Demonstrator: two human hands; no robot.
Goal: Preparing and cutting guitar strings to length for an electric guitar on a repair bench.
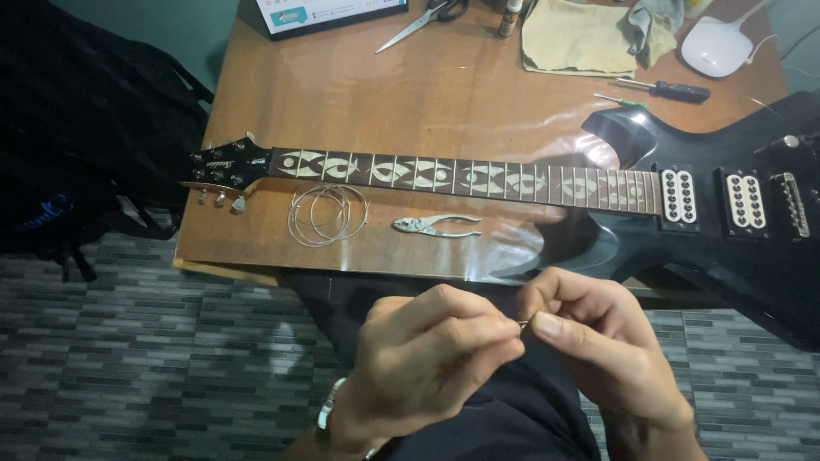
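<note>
Head view, looking down. Both hands are low in frame, over the lap and just off the near edge of the worktop. Left hand is curled closed, thumb and forefinger pinched. Right hand is also closed, pinching from the other side. Fingertips meet at a small metal piece, likely a guitar string end; too small to say more. Both hands grip it; it sits between them, clear of the worktop. A bracelet is on the left wrist.

On the wooden worktop lies a black electric guitar, flat, neck running left, body at the right and overhanging the near edge. No strings are visible on the fretboard, which has pale inlays. Headstock reaches the left edge, tuners showing. Two pickups are on the body, with a bridge further right.

Just in front of the neck: a coil of wire strings near the headstock, and to its right metal pliers, lying flat, apart from the coil.

Far side of the worktop: scissors, a small bottle, a folded yellowish cloth with a grey rag touching it, a white rounded device with a cable, and a black-handled screwdriver near the guitar's upper horn. A printed box is at the top edge.

A black bag sits left of the worktop. The floor has grey brick-pattern tile.
</note>
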